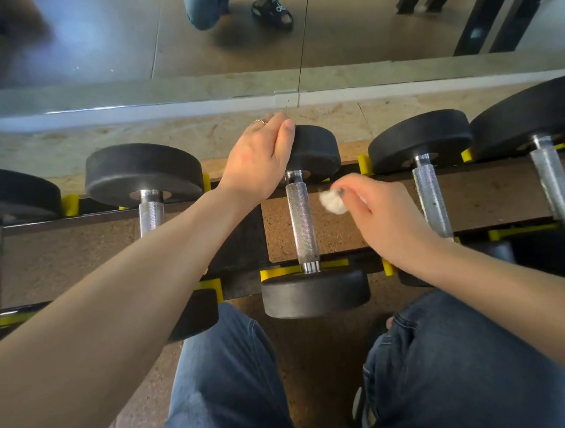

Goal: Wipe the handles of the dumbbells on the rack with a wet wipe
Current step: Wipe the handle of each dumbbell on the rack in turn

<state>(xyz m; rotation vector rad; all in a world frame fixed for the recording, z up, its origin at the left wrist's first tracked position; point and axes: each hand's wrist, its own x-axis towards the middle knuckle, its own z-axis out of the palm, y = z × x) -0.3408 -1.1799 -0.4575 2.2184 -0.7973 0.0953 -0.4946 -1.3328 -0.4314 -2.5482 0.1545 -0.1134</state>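
Along the rack (304, 277) sit a row of dumbbells. Near its left end, one dumbbell (144, 177) waits its turn. In the middle, the left hand (257, 158) lies on the far black end of the middle dumbbell (301, 221), fingers (285, 130) close together and curved over it, likely to stop it rolling. Just right of its shiny handle, the right hand (377, 214) pinches a balled-up wet wipe (333, 202) in its fingertips, near the handle but not quite touching, ready to rub it. More dumbbells (430, 174) rest toward the rack's right end.
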